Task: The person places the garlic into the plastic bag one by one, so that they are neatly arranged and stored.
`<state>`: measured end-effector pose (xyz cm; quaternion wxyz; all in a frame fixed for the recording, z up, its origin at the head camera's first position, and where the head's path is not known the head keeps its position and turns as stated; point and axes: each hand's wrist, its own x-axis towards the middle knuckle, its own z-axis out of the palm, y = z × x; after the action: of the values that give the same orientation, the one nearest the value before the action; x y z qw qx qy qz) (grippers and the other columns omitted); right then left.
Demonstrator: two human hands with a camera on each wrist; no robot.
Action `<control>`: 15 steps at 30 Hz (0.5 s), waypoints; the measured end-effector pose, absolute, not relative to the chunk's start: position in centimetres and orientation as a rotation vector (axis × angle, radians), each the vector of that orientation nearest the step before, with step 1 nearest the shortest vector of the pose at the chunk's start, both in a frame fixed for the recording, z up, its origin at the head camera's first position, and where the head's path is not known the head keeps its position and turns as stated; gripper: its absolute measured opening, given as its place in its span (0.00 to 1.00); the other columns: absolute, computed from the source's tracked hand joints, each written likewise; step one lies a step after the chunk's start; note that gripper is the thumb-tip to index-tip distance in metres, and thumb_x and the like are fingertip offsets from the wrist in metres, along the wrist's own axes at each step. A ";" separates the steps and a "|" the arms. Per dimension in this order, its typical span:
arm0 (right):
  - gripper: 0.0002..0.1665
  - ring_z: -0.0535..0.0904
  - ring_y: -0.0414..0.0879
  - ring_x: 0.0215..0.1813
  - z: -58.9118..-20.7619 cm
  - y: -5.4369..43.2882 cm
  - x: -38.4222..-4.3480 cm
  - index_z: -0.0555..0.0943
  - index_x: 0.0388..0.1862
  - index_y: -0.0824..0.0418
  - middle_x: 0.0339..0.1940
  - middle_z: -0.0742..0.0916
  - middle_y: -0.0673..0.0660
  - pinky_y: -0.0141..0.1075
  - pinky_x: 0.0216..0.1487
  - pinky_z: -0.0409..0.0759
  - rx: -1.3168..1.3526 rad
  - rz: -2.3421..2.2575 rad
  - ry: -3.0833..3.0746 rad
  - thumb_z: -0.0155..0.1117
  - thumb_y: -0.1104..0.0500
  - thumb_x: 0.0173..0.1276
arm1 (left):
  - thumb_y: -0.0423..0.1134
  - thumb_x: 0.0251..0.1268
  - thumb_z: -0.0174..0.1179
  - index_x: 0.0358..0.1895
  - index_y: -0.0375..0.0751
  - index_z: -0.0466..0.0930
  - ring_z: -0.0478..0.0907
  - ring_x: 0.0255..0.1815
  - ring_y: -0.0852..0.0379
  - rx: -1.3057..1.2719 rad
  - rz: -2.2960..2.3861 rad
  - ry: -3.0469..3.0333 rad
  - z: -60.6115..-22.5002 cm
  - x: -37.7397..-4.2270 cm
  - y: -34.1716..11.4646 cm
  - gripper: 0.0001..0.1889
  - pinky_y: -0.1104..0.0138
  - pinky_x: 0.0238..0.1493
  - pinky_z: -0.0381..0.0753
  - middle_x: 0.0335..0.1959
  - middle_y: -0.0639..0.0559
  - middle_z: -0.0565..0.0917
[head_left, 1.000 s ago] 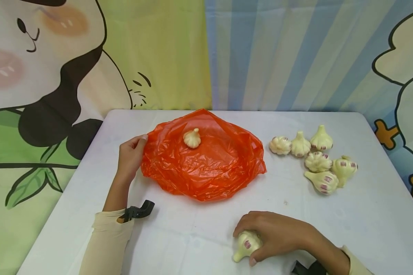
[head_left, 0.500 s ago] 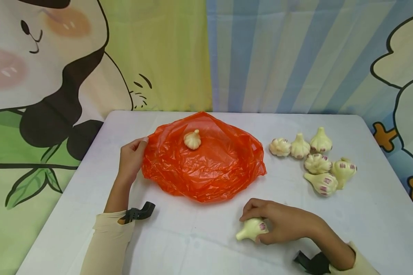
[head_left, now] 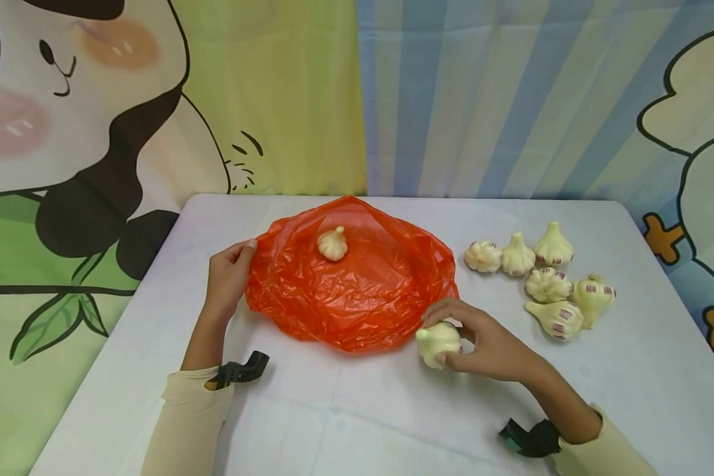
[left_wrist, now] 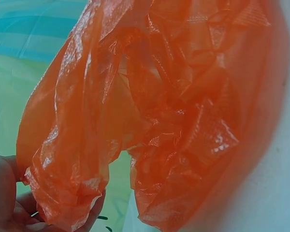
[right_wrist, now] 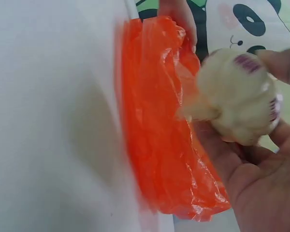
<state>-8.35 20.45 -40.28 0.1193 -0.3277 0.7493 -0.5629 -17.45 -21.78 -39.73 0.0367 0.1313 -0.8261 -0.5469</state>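
My left hand [head_left: 229,277] pinches the left edge of a crumpled red plastic bag [head_left: 357,311], which lies spread open on the table. In the left wrist view the bag's thin film [left_wrist: 183,135] fills most of the picture, with fingers [left_wrist: 2,188] behind its handle end. One pale garlic bulb [head_left: 332,244] sits in the bag, left of its middle. A second garlic bulb [head_left: 437,344], with purple marks seen in the right wrist view, is held between the thumb and fingers of my right hand [head_left: 488,340]. That hand hovers at the bag's lower right edge.
Several more garlic bulbs [head_left: 549,284] are grouped on the right of the white table [head_left: 333,423]. Behind the table hangs a printed cartoon curtain [head_left: 297,99]. A black wrist camera [head_left: 529,438] sits on each arm.
My right hand has carried its garlic bulb up and away from the near side of the table to the bag's edge. The left hand stays at the bag's left edge.
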 end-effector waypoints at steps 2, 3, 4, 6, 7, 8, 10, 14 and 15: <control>0.25 0.75 0.50 0.52 -40.2 20.4 -8.7 0.76 0.53 0.58 0.53 0.78 0.58 0.40 0.44 0.83 -0.953 -1.739 2.166 0.67 0.74 0.58 | 0.62 0.72 0.47 0.65 0.41 0.75 0.73 0.55 0.53 0.404 -1.682 -2.536 -39.8 -17.5 -21.8 0.32 0.67 0.55 0.76 0.61 0.47 0.77; 0.25 0.75 0.50 0.52 -40.1 20.4 -8.9 0.75 0.53 0.60 0.53 0.78 0.58 0.39 0.45 0.82 -0.944 -1.784 2.151 0.66 0.75 0.58 | 0.61 0.72 0.47 0.65 0.41 0.75 0.73 0.55 0.53 0.402 -1.684 -2.534 -39.8 -17.5 -21.8 0.32 0.67 0.55 0.76 0.61 0.47 0.77; 0.25 0.75 0.50 0.52 -40.0 20.3 -9.0 0.74 0.53 0.62 0.53 0.77 0.59 0.38 0.46 0.82 -0.947 -1.832 2.131 0.65 0.76 0.59 | 0.61 0.72 0.47 0.65 0.41 0.75 0.73 0.55 0.53 0.401 -1.686 -2.533 -39.8 -17.5 -21.8 0.31 0.66 0.55 0.76 0.60 0.47 0.77; 0.25 0.74 0.50 0.52 -39.8 20.1 -9.4 0.74 0.55 0.65 0.54 0.77 0.60 0.36 0.49 0.80 -0.928 -1.915 2.094 0.63 0.78 0.59 | 0.61 0.72 0.47 0.65 0.41 0.75 0.73 0.55 0.53 0.399 -1.687 -2.532 -39.9 -17.5 -21.9 0.32 0.65 0.56 0.76 0.61 0.47 0.77; 0.25 0.74 0.50 0.53 -39.7 20.0 -9.6 0.74 0.56 0.68 0.54 0.77 0.61 0.35 0.50 0.80 -0.922 -1.960 2.073 0.62 0.79 0.59 | 0.61 0.72 0.47 0.65 0.41 0.75 0.73 0.56 0.53 0.400 -1.687 -2.533 -39.9 -17.5 -21.9 0.32 0.65 0.56 0.76 0.61 0.47 0.77; 0.24 0.74 0.50 0.53 -39.7 19.9 -9.8 0.74 0.56 0.70 0.55 0.77 0.61 0.34 0.52 0.79 -0.910 -2.001 2.059 0.61 0.79 0.59 | 0.61 0.72 0.47 0.65 0.41 0.75 0.73 0.56 0.53 0.400 -1.688 -2.531 -39.9 -17.5 -21.9 0.32 0.65 0.57 0.75 0.61 0.47 0.77; 0.23 0.75 0.49 0.54 -39.5 19.6 -10.2 0.74 0.56 0.73 0.55 0.77 0.60 0.33 0.52 0.78 -0.878 -2.067 2.038 0.59 0.79 0.61 | 0.62 0.72 0.47 0.65 0.40 0.75 0.73 0.56 0.53 0.400 -1.690 -2.527 -40.0 -17.5 -21.9 0.32 0.64 0.57 0.75 0.61 0.47 0.77; 0.22 0.77 0.46 0.52 -39.2 18.9 -10.8 0.71 0.58 0.78 0.52 0.79 0.57 0.32 0.50 0.79 -0.748 -2.141 2.035 0.58 0.76 0.64 | 0.62 0.71 0.48 0.65 0.40 0.75 0.73 0.56 0.53 0.400 -1.687 -2.521 -40.0 -17.4 -21.8 0.32 0.65 0.57 0.75 0.60 0.47 0.77; 0.22 0.77 0.45 0.51 -39.1 18.6 -10.9 0.70 0.58 0.78 0.52 0.79 0.57 0.31 0.49 0.79 -0.705 -2.143 2.037 0.58 0.75 0.64 | 0.62 0.71 0.48 0.65 0.40 0.75 0.73 0.55 0.53 0.402 -1.684 -2.520 -40.0 -17.4 -21.9 0.32 0.65 0.57 0.76 0.60 0.47 0.77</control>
<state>-10.94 18.63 -39.13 0.0511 -0.2316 0.6692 -0.7042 -17.39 -21.87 -40.04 0.0421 0.1314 -0.8235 -0.5503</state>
